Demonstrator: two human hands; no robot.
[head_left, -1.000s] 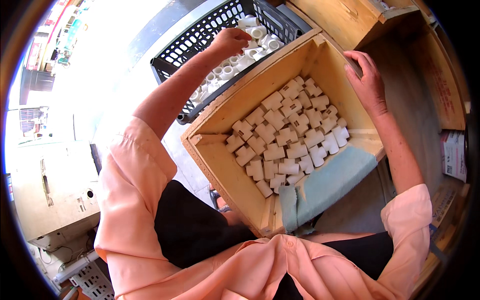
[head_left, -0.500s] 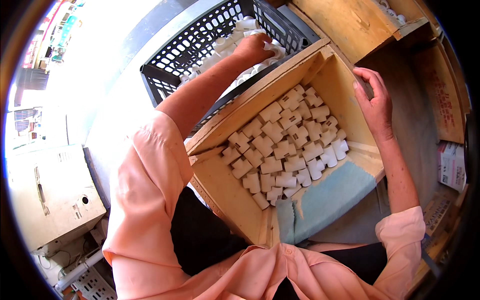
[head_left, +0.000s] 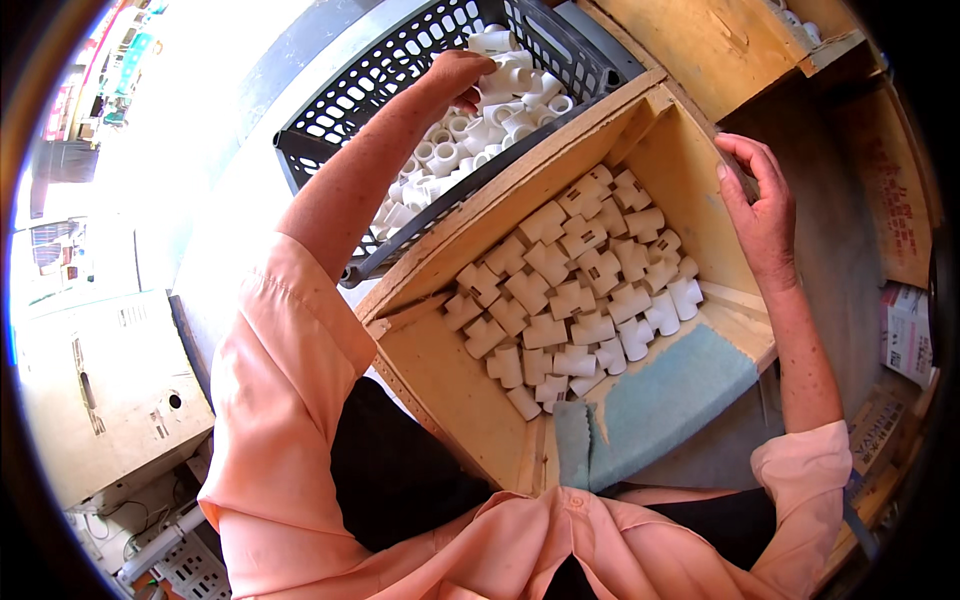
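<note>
My left hand (head_left: 461, 78) reaches over a black plastic crate (head_left: 345, 112) with its fingers curled at a white pipe fitting (head_left: 498, 86); the hand partly hides the grip. Below it in the crate lie many loose white fittings (head_left: 446, 158), short tubes and tees. Nearer me stands an open wooden box (head_left: 440, 385), its floor covered by white tee fittings (head_left: 546, 263) laid close together. At the box's right rim rests my right hand (head_left: 763, 205), thumb and fingers apart, fingertips against the edge, with nothing seen in it.
A blue-green cloth (head_left: 670, 405) covers the box's near right side. Another wooden box (head_left: 700, 50) stands at the far right, holding some white pieces. Cardboard boxes (head_left: 885, 190) line the right side. A pale cabinet (head_left: 110, 390) stands at the left.
My left hand has moved left and slightly up within the crate, uncovering more fittings there. The right hand stays at the box rim; the tees in the box lie as before.
</note>
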